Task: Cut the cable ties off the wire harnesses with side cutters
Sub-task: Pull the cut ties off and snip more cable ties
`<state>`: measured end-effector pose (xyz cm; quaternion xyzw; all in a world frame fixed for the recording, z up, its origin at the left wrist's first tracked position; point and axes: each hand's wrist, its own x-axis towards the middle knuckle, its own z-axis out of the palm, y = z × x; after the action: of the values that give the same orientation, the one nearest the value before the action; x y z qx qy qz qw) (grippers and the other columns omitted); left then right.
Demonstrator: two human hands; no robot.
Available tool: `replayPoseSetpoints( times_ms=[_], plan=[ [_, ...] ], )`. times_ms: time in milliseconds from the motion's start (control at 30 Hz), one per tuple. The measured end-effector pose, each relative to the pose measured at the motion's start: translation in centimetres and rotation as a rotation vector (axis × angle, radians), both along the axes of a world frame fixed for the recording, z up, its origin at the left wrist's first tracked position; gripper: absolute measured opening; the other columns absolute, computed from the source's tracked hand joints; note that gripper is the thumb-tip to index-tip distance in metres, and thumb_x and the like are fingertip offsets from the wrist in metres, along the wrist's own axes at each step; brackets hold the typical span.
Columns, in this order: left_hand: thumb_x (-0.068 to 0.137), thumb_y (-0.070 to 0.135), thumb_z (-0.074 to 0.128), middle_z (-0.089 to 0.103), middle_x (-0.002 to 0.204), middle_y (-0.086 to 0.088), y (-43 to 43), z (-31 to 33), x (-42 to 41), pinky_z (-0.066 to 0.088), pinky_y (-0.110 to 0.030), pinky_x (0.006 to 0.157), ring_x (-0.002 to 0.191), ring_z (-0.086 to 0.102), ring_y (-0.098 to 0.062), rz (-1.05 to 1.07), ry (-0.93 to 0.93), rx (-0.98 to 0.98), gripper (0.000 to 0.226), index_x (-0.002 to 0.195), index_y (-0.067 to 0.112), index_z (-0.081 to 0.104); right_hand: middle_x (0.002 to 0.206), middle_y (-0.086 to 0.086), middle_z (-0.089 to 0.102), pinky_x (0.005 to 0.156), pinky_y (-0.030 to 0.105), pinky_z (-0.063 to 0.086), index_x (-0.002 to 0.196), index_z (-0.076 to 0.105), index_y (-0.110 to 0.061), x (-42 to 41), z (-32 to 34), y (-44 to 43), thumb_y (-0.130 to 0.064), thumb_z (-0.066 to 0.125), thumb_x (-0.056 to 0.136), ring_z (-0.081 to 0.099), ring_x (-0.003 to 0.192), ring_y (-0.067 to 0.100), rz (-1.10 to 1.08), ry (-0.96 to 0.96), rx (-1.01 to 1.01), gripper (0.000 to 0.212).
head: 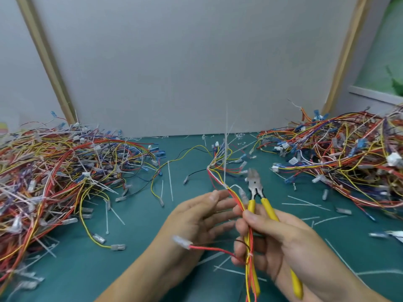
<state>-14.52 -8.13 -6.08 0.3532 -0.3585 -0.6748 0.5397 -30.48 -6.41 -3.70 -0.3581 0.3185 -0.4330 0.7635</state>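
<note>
Your right hand (272, 236) grips the side cutters (255, 188) and the wire harness (250, 269) together, lower centre-right. Your left hand (196, 219) is flat, fingers loose. The harness is light and floppy, so pinch it just under the cable tie (225, 185). The tie is probably thin, stiff and springy.

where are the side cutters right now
Head view, lower right of centre: the right hand grips the side cutters together with a wire harness, tips pointing away, just right of the left hand.
</note>
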Motion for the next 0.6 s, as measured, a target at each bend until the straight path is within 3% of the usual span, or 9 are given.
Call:
replayPoseSetpoints(
  times_ms=[67, 167, 333, 467, 600],
  plan=[
    [0.083, 0.02, 0.063, 0.074, 0.1, -0.011, 0.0, 0.2, 0.0, 0.058, -0.026, 0.067, 0.079, 0.072, -0.018, 0.026, 0.072, -0.01, 0.028, 0.104, 0.007, 0.077, 0.065, 0.014, 0.061, 0.045, 0.037, 0.056, 0.078, 0.078, -0.004, 0.3, -0.3, 0.2, -0.004, 0.084, 0.057, 0.061, 0.045, 0.027, 0.098, -0.065, 0.055, 0.022],
    [0.078, 0.019, 0.069, 0.073, 0.111, -0.009, 0.1, 0.4, 0.4, 0.058, -0.026, 0.068, 0.082, 0.073, -0.018, 0.023, 0.147, -0.034, 0.031, 0.107, 0.011, 0.076, 0.066, 0.016, 0.06, 0.046, 0.04, 0.056, 0.087, 0.075, 0.002, 0.7, -1.0, 0.1, -0.011, 0.099, 0.035, 0.061, 0.045, 0.031, 0.183, -0.161, 0.143, 0.058],
    [0.078, 0.017, 0.07, 0.072, 0.114, -0.013, 0.3, 0.8, 0.7, 0.059, -0.027, 0.069, 0.087, 0.074, -0.024, 0.066, 0.112, -0.104, 0.019, 0.095, 0.013, 0.077, 0.059, 0.014, 0.058, 0.044, 0.039, 0.055, 0.08, 0.076, 0.001, 0.7, -1.4, -0.3, -0.011, 0.101, 0.022, 0.057, 0.041, 0.027, 0.138, -0.233, 0.158, 0.064],
    [0.075, 0.012, 0.078, 0.075, 0.102, -0.015, 0.5, 0.7, 0.8, 0.059, -0.028, 0.071, 0.09, 0.074, -0.029, 0.124, 0.038, -0.179, 0.012, 0.086, 0.018, 0.077, 0.064, 0.016, 0.059, 0.044, 0.039, 0.055, 0.084, 0.076, 0.0, 0.7, -1.3, 0.1, -0.013, 0.1, 0.033, 0.06, 0.046, 0.03, 0.162, -0.185, 0.123, 0.058],
    [0.079, 0.016, 0.071, 0.07, 0.082, -0.019, 0.7, 0.8, 0.9, 0.059, -0.031, 0.066, 0.088, 0.073, -0.039, 0.188, 0.001, -0.256, 0.003, 0.082, 0.016, 0.073, 0.069, 0.019, 0.064, 0.05, 0.039, 0.057, 0.082, 0.077, -0.005, 0.4, -0.7, 0.3, -0.021, 0.089, 0.062, 0.062, 0.052, 0.031, -0.02, 0.153, -0.075, 0.028]
  ],
)
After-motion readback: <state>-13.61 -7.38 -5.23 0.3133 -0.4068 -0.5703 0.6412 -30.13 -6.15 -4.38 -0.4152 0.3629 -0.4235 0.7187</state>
